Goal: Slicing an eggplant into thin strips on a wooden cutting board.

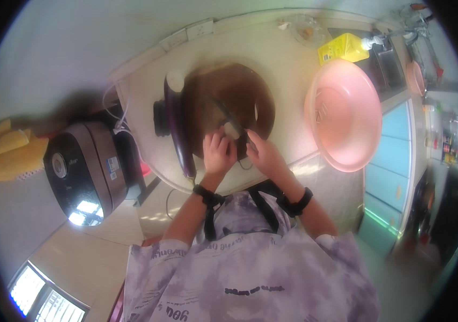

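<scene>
A round brown cutting board (249,86) lies on the counter before me. My right hand (264,155) grips the handle end of a knife (227,110), its dark blade slanting up and left over the board. Close beside the blade, the fingers of my left hand (217,153) hold a pale cut piece of food (232,131), probably eggplant; part of it is hidden by hand and knife. A long purple eggplant (177,129) lies along the board's left edge, its white cut face (175,83) at the far end and its stem towards me.
Left of the eggplant is a dark object (160,118). A rice cooker (88,169) stands farther left, near a white cord (122,116). At right, a pink basin (345,120) sits by the counter edge, with a yellow pump bottle (341,48) and a sink (388,66) behind.
</scene>
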`<action>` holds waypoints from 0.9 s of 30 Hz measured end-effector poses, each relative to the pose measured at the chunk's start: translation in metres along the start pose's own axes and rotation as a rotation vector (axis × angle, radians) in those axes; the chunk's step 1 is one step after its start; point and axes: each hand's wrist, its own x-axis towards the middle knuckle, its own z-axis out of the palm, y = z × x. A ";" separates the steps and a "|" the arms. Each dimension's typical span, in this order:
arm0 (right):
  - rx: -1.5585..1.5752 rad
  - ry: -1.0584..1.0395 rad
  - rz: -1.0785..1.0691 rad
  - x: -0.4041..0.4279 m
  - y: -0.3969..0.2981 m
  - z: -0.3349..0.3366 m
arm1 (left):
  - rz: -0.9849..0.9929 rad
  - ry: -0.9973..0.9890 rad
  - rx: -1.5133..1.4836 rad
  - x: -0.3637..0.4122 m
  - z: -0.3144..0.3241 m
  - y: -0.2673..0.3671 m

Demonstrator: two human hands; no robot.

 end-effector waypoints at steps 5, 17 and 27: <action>0.006 -0.063 0.049 0.004 -0.004 -0.004 | 0.000 -0.020 0.008 0.000 0.001 0.001; -0.018 0.039 -0.073 0.022 0.000 0.003 | -0.021 0.018 -0.048 0.000 0.002 0.002; -0.031 -0.010 -0.051 0.001 0.003 0.000 | -0.035 0.006 -0.051 0.002 0.001 0.001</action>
